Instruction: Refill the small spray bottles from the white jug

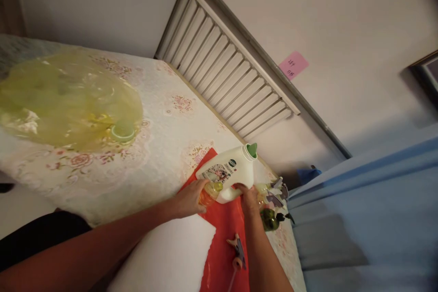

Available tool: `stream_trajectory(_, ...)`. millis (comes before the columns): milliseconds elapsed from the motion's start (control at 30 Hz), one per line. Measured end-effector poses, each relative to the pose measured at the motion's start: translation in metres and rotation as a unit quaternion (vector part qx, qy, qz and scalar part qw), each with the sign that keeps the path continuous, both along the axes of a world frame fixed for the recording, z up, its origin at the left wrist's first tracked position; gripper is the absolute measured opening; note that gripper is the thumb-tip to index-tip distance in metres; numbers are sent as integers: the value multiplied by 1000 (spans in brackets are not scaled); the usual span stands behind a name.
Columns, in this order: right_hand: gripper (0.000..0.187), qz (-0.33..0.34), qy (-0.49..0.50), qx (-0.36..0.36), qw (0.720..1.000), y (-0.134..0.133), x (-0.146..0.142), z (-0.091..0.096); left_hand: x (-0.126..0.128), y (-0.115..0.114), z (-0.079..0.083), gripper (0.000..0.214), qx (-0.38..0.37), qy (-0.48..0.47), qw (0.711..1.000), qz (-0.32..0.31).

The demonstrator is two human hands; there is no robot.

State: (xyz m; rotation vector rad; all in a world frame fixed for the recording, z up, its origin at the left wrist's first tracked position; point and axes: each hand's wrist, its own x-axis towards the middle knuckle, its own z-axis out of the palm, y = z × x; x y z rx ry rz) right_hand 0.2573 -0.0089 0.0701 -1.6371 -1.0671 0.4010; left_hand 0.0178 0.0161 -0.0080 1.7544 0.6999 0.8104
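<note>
Head view: the white plastic detergent jug with a green spout (228,169) is held tilted over the red sheet (222,242) on the floral-quilted bed (160,146), with the spout raised toward the wall. The right hand (248,197) has its fingers closed on the jug's lower edge. The left hand (190,200) wraps a small yellow-orange translucent cup (209,194) that touches the jug's base. Keeping the spout high and both grips firm should prevent spills. The jug is opaque, so its fill is hidden, and whether the cup holds anything cannot be told.

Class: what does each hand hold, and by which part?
Right hand grips the white plastic detergent jug at its lower edge; left hand holds a small yellowish bottle.
</note>
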Motion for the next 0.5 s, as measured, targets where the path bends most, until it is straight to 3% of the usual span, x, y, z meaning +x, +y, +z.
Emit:
stream_trajectory(133,27,8,81,13,997,18,-2,-1,0,0,-1,88,16,1,1000,7)
stream_trajectory(267,26,-6,121,30,992,32,-7,12,0,-1,2,88,26,12,1000,13)
stream_trajectory(500,35,-36,130,65,989,38,-17,63,-4,-4,7,80,33,12,999,22)
